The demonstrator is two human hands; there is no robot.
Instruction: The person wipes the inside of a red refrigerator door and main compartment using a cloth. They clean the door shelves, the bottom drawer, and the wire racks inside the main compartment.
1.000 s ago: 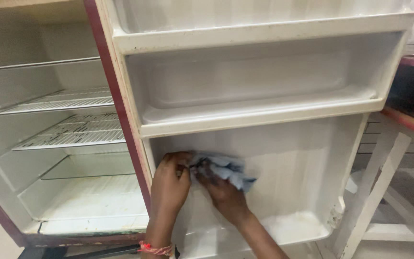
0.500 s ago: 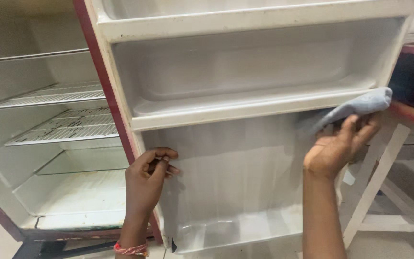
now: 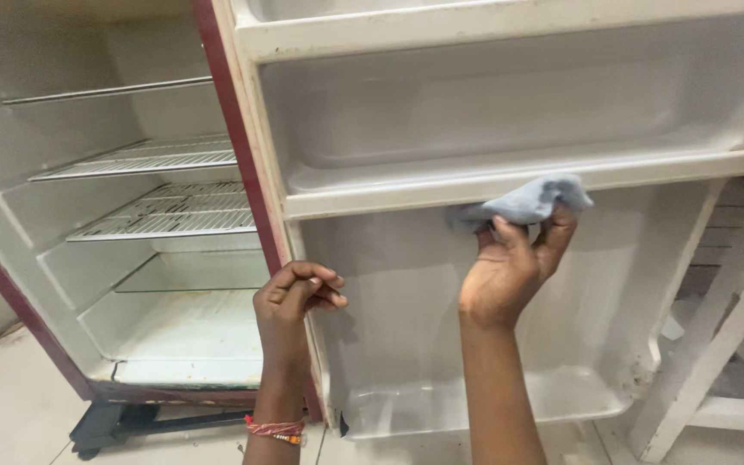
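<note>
Cloth [image 3: 523,204], grey and bunched, sits in the right hand [image 3: 510,271], pinched between thumb and fingers and pressed up against the underside of the door shelf [image 3: 510,176], the white ledge that runs across the inner face of the open fridge door [image 3: 406,310]. The ledge's long axis lies left to right, and the cloth meets it a little right of its middle, so most of the uncovered run stretches away on either side of the hand. The right hand is plainly the nearer one: it is directly below the ledge, wrist upright. The left hand [image 3: 296,297] is lower and off to the left, fingers curled around the dark red edge of the door, holding nothing else. Beyond it stands the open fridge cabinet [image 3: 36,258], with wire racks [image 3: 161,211] and a glass shelf inside. A white wooden frame [image 3: 716,344] stands to the right of the door.
</note>
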